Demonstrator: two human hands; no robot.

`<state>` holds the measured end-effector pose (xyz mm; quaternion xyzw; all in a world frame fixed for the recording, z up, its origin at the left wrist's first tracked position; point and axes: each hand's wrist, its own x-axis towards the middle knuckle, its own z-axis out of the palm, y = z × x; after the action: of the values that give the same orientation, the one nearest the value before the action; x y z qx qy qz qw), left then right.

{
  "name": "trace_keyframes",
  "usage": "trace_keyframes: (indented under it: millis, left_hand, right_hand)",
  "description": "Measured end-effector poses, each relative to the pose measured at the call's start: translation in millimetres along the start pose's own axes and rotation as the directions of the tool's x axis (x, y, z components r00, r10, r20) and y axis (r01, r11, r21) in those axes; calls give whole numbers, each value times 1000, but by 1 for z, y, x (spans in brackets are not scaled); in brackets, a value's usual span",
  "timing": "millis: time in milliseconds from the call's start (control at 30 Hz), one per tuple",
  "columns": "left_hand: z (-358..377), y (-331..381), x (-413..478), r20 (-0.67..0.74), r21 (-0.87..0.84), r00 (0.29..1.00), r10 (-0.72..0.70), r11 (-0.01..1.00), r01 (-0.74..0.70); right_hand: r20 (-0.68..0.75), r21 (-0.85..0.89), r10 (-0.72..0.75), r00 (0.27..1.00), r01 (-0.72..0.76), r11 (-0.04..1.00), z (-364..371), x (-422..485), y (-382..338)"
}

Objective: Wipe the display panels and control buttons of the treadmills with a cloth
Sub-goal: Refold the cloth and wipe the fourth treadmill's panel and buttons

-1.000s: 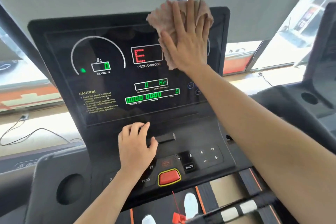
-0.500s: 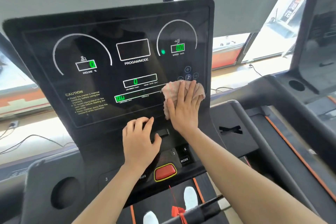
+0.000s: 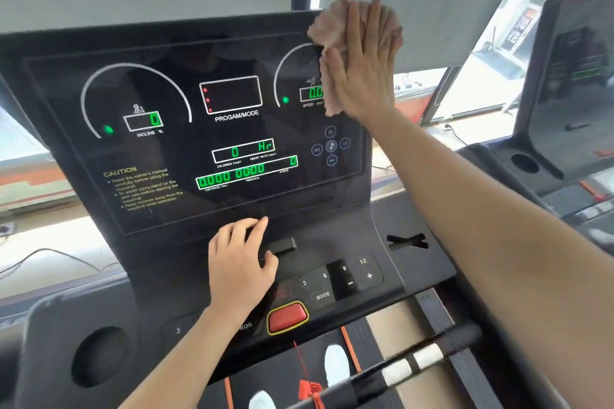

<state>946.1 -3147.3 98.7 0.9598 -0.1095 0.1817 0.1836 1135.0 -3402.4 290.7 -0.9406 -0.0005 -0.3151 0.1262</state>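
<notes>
- Two hands: one left hand [image 3: 240,264] and one right hand [image 3: 362,76].
- One pinkish cloth [image 3: 327,30].
- Two treadmill consoles: one near console [image 3: 66,83] and one neighbouring console [image 3: 571,76].
- Two curved gauges, a left gauge [image 3: 136,66] and a right gauge [image 3: 285,65].
- Two green dots [image 3: 108,129].
- Five round touch icons [image 3: 331,145].
- One red button [image 3: 287,317].
- Four numbered keys [image 3: 324,275] to the right of that button.
- Two white shoes [image 3: 337,364].
- Two round cup holes [image 3: 99,355].

The left arm [image 3: 172,362] and right arm [image 3: 491,236] were bare to the frame's edge, as were the left hand [image 3: 237,262] and right hand [image 3: 362,76]. The shoes [image 3: 336,365] were white, plain and round-toed.
</notes>
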Motion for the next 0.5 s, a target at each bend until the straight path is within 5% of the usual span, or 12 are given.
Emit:
trace_keyframes:
  millis: [167, 300, 500]
  left_hand:
    - [2, 1, -2, 24, 9, 1000, -15, 1000, 15]
    - [4, 2, -3, 14, -9, 1000, -17, 1000, 17]
    - [1, 7, -6, 9, -22, 1000, -17, 1000, 17]
  right_hand:
    - [55, -10, -2, 999, 3, 1000, 24, -51, 27]
    - [242, -72, -57, 969, 77, 994, 54, -138, 61]
    - [305, 125, 19, 952, -59, 990, 60, -216, 72]
